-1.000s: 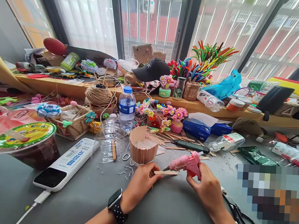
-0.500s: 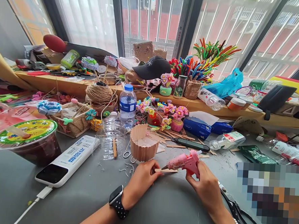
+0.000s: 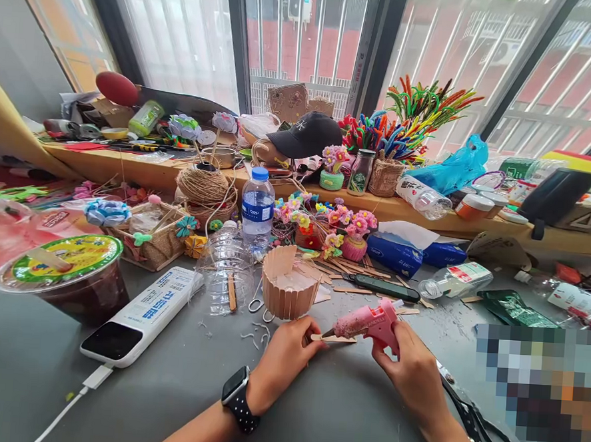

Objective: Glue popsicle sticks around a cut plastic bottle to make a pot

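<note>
Between the thumb and fingers of my left hand (image 3: 290,351) is one end of a flat wooden craft stick (image 3: 341,339), held just above the grey table. My right hand (image 3: 409,371) grips a pink hot glue gun (image 3: 367,321) by its handle. The gun's nozzle points left and lies over the stick, close to my left fingertips; whether it touches the wood I cannot tell. Right behind my left hand stands a round cup-like holder (image 3: 291,294) walled with upright craft sticks, taller at its back left. Small scissors (image 3: 255,304) lie beside it, partly hidden.
Loose craft sticks (image 3: 332,276) and a dark green utility knife (image 3: 386,288) lie behind the gun. To the left are a clear cut bottle (image 3: 225,270), a white power bank (image 3: 139,318) and a lidded drink cup (image 3: 66,274). Large black scissors (image 3: 469,412) rest by my right forearm.
The whole view has shifted slightly, so everything sits a little further right. Both hands keep their hold, and the glue gun's nozzle stays over the craft stick near my left fingers.
</note>
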Demonstrator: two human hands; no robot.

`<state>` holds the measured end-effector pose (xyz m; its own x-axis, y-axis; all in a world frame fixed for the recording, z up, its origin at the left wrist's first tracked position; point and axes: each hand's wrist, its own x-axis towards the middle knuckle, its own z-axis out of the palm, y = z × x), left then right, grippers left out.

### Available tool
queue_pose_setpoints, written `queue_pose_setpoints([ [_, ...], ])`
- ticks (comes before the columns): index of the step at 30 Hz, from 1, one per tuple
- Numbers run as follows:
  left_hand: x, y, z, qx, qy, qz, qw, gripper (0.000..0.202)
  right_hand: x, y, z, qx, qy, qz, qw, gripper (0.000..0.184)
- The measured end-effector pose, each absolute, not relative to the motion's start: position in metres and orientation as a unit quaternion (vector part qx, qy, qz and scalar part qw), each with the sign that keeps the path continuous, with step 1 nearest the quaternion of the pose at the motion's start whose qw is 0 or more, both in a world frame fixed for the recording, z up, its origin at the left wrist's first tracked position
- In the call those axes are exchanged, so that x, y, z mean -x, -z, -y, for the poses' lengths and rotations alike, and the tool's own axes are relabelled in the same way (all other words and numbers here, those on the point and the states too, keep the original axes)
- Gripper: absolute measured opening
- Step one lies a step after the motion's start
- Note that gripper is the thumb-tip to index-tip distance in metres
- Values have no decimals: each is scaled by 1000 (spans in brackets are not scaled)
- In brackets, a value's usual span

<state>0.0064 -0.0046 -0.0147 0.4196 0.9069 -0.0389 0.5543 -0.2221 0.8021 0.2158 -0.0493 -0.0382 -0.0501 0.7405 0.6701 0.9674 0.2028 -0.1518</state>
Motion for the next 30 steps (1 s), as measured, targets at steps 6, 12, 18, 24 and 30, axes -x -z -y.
queue_pose_setpoints([
  [6, -6, 15, 5, -752, -230, -484, 384, 12, -215, 37, 49, 603, 175, 706, 327, 9],
  [12, -7, 15, 5, -752, -230, -488, 377, 12, -215, 37, 49, 606, 183, 705, 319, 10],
  [18, -7, 14, 5, -754, -230, -486, 377, 12, -217, 38, 49, 601, 194, 709, 314, 10],
  [24, -6, 15, 4, -753, -226, -484, 384, 14, -220, 36, 49, 596, 186, 715, 315, 13],
  [30, -6, 17, 4, -755, -227, -487, 376, 15, -222, 33, 49, 590, 190, 715, 323, 17],
])
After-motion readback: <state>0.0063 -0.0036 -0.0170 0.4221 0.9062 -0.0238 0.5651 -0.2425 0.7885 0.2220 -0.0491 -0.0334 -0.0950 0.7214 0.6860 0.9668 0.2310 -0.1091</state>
